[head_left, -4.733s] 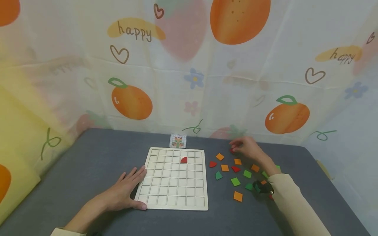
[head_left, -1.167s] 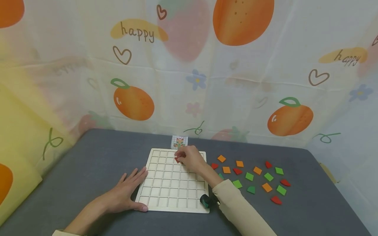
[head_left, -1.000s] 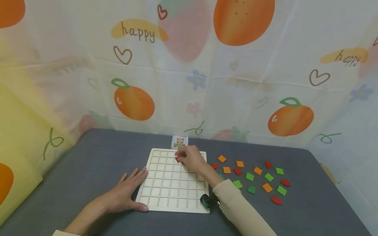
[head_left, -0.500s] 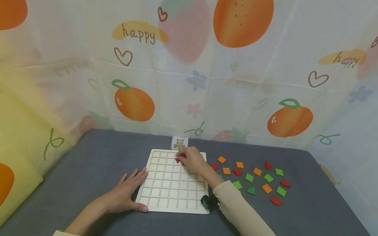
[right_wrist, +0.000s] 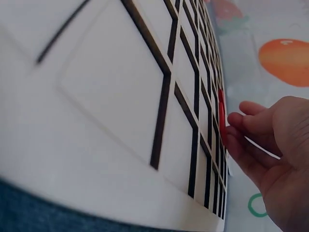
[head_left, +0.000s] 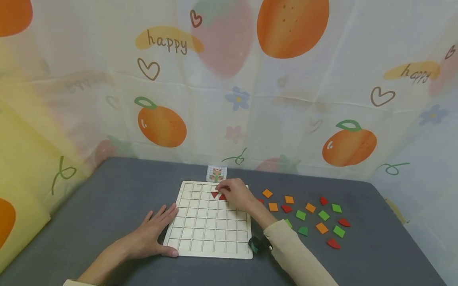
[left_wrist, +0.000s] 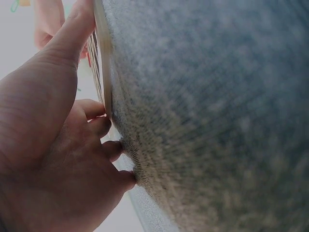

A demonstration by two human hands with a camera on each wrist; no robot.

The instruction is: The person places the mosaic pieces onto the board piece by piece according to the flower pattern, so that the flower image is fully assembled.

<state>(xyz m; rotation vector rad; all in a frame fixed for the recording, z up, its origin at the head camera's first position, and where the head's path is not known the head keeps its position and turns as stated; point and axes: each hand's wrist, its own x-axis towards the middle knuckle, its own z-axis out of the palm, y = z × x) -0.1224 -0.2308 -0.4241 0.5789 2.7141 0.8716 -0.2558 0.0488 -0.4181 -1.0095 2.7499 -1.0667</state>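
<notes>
A white grid board (head_left: 196, 222) lies on the dark table. Two red pieces sit in neighbouring cells of its second row: a triangle-shaped piece (head_left: 214, 194) with its point toward the front, and a quarter-round piece (head_left: 222, 197) partly covered by the right hand. My right hand (head_left: 236, 193) hovers over them, fingers loosely bent and nothing between them in the head view; in the right wrist view its fingertips are right at a red piece (right_wrist: 222, 118). My left hand (head_left: 152, 230) rests at the board's left edge, fingers spread, thumb on the front corner (left_wrist: 53, 121).
A small pattern card (head_left: 216, 174) lies behind the board. Right of the board are scattered orange squares (head_left: 289, 200), light green diamonds (head_left: 323, 215), red pieces (head_left: 333, 243) and a dark green piece (head_left: 303, 231). A printed curtain (head_left: 286, 119) hangs behind the table.
The right hand came from the loose pieces to the board with a red piece. It has let go of the triangle-shaped piece in a cell and shifted slightly right. The left hand stayed put.
</notes>
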